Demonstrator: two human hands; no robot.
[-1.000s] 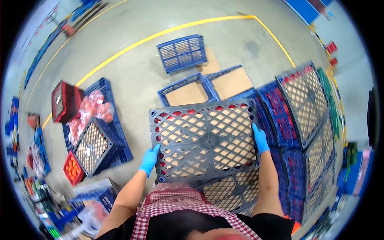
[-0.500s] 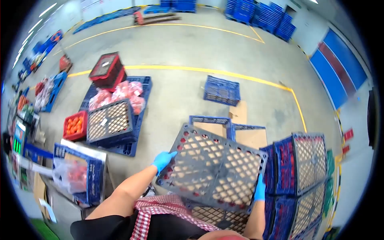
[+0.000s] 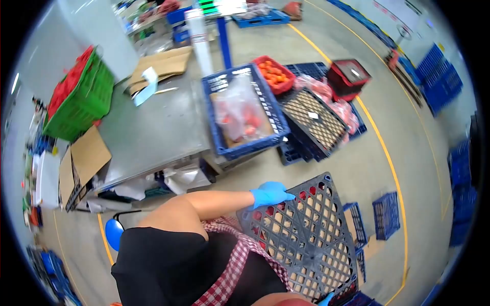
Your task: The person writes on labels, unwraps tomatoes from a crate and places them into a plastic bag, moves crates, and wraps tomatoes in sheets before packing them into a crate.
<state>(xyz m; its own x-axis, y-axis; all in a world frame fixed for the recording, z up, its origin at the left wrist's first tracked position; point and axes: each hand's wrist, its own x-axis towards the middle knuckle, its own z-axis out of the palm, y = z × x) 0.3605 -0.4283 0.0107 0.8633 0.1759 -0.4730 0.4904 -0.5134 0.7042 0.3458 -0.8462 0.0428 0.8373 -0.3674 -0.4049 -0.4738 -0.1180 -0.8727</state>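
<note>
A dark grey plastic crate (image 3: pixel 308 248) with a diamond lattice face is held in front of my body. Beige and some red show through its openings. My left hand (image 3: pixel 270 195), in a blue glove, grips its near upper-left edge, the fingers closed over the rim. Of my right hand (image 3: pixel 326 300) only a sliver of blue glove shows at the bottom, against the opposite edge of the crate; most of it is out of frame. What lies beneath the crate is hidden.
To the left is a steel table (image 3: pixel 158 135) bearing a blue crate (image 3: pixel 279 121) with a plastic bag of red produce (image 3: pixel 244 120), and cardboard (image 3: pixel 158 69). A green crate (image 3: pixel 84 99) stands beyond it. Loaded crates (image 3: pixel 316 122) stand ahead, and a blue crate (image 3: pixel 386 215) is on the floor.
My view has swung left, bringing the steel table into the middle left. Both hands stay on the crate, which now appears turned and lower right, and my right hand has mostly left the frame.
</note>
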